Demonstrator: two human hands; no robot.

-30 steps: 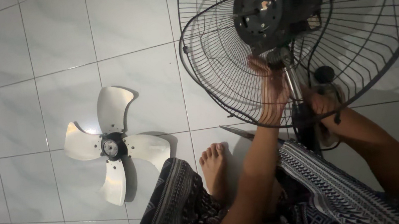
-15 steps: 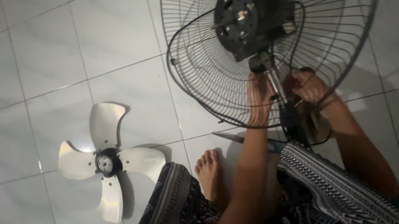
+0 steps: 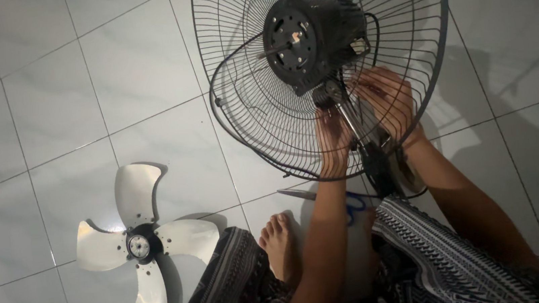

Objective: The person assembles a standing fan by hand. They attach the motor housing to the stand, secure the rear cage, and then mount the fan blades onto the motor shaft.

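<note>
White tiled floor (image 3: 72, 79) underfoot, both hands at slanted metal neck (image 3: 349, 121) below black fan motor (image 3: 310, 32): left hand (image 3: 332, 141) loosely curled beside it, right hand (image 3: 389, 100) half-closed, grip unclear

A silver four-bladed fan blade (image 3: 139, 244) with a dark hub lies flat on the white tiled floor (image 3: 72, 79), well apart from the rest. Near it, a bare foot (image 3: 280, 244) rests on the tiles beside patterned dark trousers (image 3: 231, 291). A pair of scissors (image 3: 328, 195) with blue handles lies just beyond the toes.
</note>
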